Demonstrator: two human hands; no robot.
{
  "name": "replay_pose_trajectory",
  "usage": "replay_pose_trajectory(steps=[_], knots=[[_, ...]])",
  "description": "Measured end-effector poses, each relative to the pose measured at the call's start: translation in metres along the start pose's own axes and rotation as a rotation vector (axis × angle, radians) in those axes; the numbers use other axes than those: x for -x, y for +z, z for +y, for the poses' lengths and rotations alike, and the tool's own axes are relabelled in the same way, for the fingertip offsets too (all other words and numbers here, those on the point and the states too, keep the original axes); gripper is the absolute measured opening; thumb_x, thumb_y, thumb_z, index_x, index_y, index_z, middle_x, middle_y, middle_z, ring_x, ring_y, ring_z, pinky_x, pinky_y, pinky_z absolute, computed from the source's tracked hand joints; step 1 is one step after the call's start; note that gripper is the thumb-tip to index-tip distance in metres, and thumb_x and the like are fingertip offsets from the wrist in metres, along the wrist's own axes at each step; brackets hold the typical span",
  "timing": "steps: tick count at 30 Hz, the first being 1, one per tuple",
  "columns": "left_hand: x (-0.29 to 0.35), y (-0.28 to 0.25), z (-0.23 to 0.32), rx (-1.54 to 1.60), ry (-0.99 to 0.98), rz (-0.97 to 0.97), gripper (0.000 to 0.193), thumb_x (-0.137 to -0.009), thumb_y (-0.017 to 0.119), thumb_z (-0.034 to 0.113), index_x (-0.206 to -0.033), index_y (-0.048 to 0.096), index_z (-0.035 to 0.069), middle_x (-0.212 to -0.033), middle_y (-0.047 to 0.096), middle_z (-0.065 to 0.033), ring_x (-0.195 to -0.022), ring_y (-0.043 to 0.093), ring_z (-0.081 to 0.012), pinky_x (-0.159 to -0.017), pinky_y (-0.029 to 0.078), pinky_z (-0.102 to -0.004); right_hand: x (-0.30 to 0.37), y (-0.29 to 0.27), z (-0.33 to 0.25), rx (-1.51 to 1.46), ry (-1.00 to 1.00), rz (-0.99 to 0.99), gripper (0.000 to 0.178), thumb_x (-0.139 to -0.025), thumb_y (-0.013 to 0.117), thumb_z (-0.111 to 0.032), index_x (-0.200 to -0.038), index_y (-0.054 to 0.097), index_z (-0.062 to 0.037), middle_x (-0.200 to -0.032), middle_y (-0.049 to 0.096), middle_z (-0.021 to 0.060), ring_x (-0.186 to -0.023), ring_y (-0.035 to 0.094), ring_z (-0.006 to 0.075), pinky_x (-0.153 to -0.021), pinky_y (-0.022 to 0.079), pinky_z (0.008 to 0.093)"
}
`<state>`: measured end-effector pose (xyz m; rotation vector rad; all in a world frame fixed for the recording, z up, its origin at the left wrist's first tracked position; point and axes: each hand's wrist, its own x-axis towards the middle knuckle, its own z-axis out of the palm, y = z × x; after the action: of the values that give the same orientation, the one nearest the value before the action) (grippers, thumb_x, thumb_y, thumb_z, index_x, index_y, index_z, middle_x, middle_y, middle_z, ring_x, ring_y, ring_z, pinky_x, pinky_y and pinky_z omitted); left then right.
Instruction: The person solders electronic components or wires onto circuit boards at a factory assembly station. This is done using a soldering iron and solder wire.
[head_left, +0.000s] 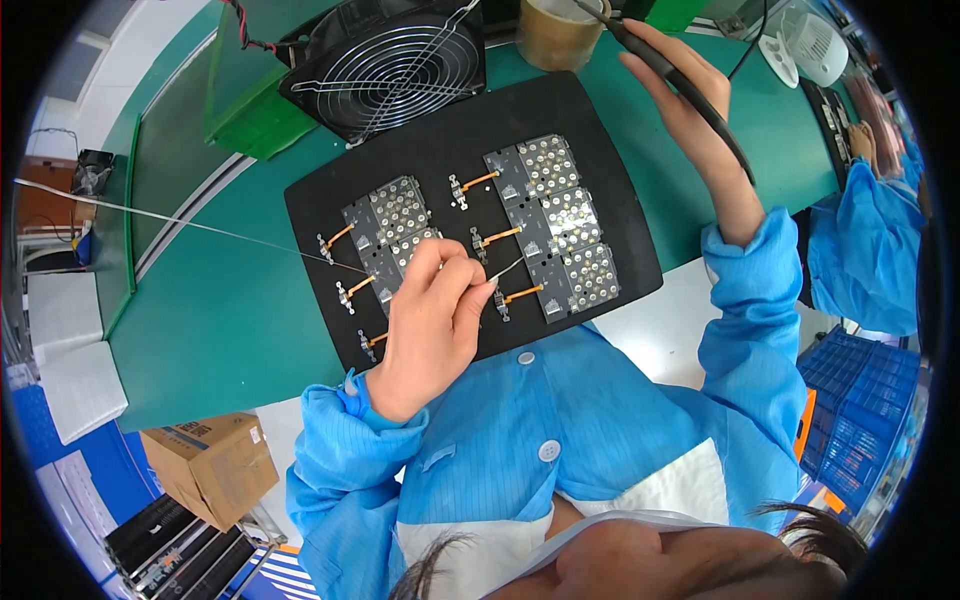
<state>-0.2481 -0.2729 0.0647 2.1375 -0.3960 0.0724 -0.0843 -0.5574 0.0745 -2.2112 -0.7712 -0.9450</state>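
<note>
My left hand [432,325] pinches a thin strand of solder wire [510,268], its end pointing at the boards on the right. The wire [290,248] also trails off to the far left. My right hand [685,95], raised at the upper right, grips a soldering iron [655,62] with a black cable [725,140]. The iron's tip is over a tan round container [558,35]. Two groups of circuit boards [572,220] with silver round contacts lie on a black mat [625,200]. Orange flex strips [502,236] join them to small connectors [459,192]. My left hand partly covers the left group [400,208].
A black fan [400,75] with a wire guard stands behind the mat, beside a green stand [255,115]. A small white fan [815,48] is at the far right of the green table [215,330]. Another person's blue sleeve [870,250] is on the right, above blue crates [860,410].
</note>
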Motion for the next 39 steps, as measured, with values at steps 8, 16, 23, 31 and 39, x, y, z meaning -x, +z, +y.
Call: replay_pose_trajectory(steps=[8, 16, 23, 31, 39], knots=[[0.006, -0.001, 0.006, 0.034, 0.066, -0.119, 0.012, -0.081, 0.058, -0.009, -0.089, 0.053, -0.001, -0.097, 0.047, -0.0135, -0.077, 0.056, -0.0301, -0.064, 0.047, -0.037, 0.063, -0.049, -0.079, -0.268, 0.067, -0.29, 0.029, -0.076, 0.075, -0.015, -0.1, 0.068, -0.0005, -0.08, 0.068, 0.0125, -0.07, 0.067, 0.0243, -0.06, 0.051, 0.0315], [0.014, 0.006, 0.007, -0.03, 0.151, -0.028, 0.015, -0.074, 0.06, -0.013, -0.086, 0.057, -0.004, -0.091, 0.05, -0.0132, -0.071, 0.057, -0.0264, -0.06, 0.047, -0.0348, 0.098, -0.05, -0.105, -0.602, 0.097, -0.363, 0.028, -0.074, 0.074, -0.012, -0.095, 0.066, 0.0043, -0.061, 0.058, 0.0098, -0.048, 0.056, 0.0217, -0.044, 0.038, 0.0309], [0.013, 0.007, 0.005, -0.058, 0.162, -0.032, 0.014, -0.076, 0.065, -0.011, -0.088, 0.059, -0.004, -0.093, 0.051, -0.0121, -0.072, 0.058, -0.0221, -0.061, 0.048, -0.0298, 0.104, -0.048, -0.106, -0.601, 0.117, -0.397, 0.031, -0.077, 0.068, -0.015, -0.095, 0.064, 0.0093, -0.061, 0.059, 0.012, -0.047, 0.056, 0.0207, -0.043, 0.039, 0.0294], [0.008, 0.006, 0.007, -0.053, 0.165, -0.076, 0.013, -0.075, 0.067, -0.009, -0.086, 0.063, -0.003, -0.091, 0.054, -0.0112, -0.074, 0.061, -0.0218, -0.059, 0.05, -0.0292, 0.104, -0.049, -0.106, -0.583, 0.136, -0.376, 0.032, -0.078, 0.067, -0.018, -0.095, 0.064, 0.0089, -0.061, 0.06, 0.0119, -0.049, 0.057, 0.0208, -0.044, 0.041, 0.0292], [0.006, 0.004, 0.008, -0.055, 0.165, -0.09, 0.013, -0.075, 0.067, -0.01, -0.086, 0.063, -0.004, -0.089, 0.054, -0.0109, -0.074, 0.061, -0.0216, -0.06, 0.05, -0.0293, 0.106, -0.046, -0.105, -0.605, 0.098, -0.367, 0.032, -0.078, 0.067, -0.018, -0.095, 0.064, 0.0088, -0.062, 0.06, 0.012, -0.048, 0.057, 0.0202, -0.044, 0.041, 0.029]])
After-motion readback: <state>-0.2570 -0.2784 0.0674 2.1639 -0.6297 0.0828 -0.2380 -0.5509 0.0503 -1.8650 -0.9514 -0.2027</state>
